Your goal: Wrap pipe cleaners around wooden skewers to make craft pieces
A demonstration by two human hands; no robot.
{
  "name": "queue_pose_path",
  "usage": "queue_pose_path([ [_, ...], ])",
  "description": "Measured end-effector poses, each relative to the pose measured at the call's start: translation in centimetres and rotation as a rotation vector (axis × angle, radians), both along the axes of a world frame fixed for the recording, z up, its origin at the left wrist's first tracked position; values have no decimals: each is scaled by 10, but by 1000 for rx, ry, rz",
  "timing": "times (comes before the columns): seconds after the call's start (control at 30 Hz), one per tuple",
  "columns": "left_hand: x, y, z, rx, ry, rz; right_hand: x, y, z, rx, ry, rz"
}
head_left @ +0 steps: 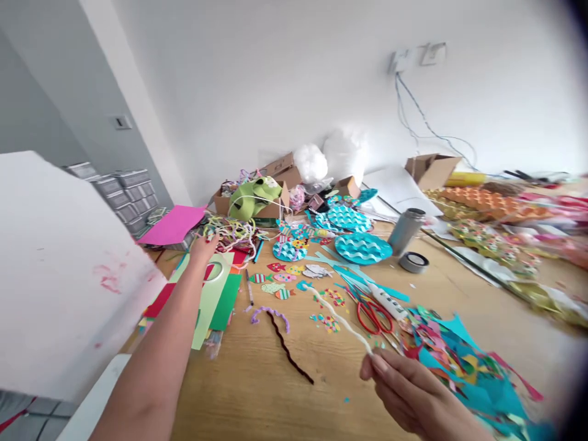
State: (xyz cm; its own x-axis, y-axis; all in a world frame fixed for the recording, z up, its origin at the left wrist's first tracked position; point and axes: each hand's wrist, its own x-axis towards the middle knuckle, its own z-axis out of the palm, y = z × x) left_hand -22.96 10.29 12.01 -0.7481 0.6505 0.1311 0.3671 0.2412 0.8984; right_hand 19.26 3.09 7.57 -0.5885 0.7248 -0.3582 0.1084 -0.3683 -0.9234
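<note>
My right hand [395, 380] pinches one end of a white fuzzy stem [342, 320], which slants up and left over the table. Far out, my left hand [205, 245] reaches to a tangled pile of colourful fuzzy stems [236, 236]; its fingers are too small and blurred to read. Between the arms, a dark brown twisted stem [288, 352] lies on the wood with a curled purple stem [271, 311] at its upper end. Small patterned paper fish [285, 277] lie beyond. Red-handled scissors [374, 315] rest beside a white power strip [388, 301].
Coloured paper sheets [226, 303] and a pink sheet [174, 225] lie left. Blue wavy ovals [362, 248], a grey bottle [407, 231] and a tape roll [414, 262] stand further back. Paper scraps [473, 367] cover the right. A white board [68, 275] rises left.
</note>
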Motion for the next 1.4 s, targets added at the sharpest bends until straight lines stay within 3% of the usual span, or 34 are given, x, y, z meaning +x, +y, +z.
queue_pose_path([
  [0.1,53,-24,-16,13,-111,-210,-15,6,0,-159,233,35],
  [0.13,75,-35,-22,0,-187,-353,-20,9,0,-193,285,52],
  [0.2,120,-57,-32,-22,-524,-763,-29,14,-2,-233,351,86],
  [0.23,140,-66,-35,-10,-621,-855,-34,15,-3,-248,368,115],
  [0.3,171,-76,-38,50,-757,-913,-42,17,-5,-285,372,179],
  [0.43,188,-75,-37,206,-905,-734,-45,18,-11,-271,296,241],
  [0.67,167,-65,-30,431,-941,-571,-21,29,-13,6,101,132],
  [0.87,152,-55,-26,600,-943,-395,-23,42,-9,330,-93,-78],
  [1.23,127,-40,-11,796,-1022,-79,-27,60,12,565,-190,-202],
  [1.4,126,-31,-14,800,-1106,-94,-26,64,17,600,-121,-343],
])
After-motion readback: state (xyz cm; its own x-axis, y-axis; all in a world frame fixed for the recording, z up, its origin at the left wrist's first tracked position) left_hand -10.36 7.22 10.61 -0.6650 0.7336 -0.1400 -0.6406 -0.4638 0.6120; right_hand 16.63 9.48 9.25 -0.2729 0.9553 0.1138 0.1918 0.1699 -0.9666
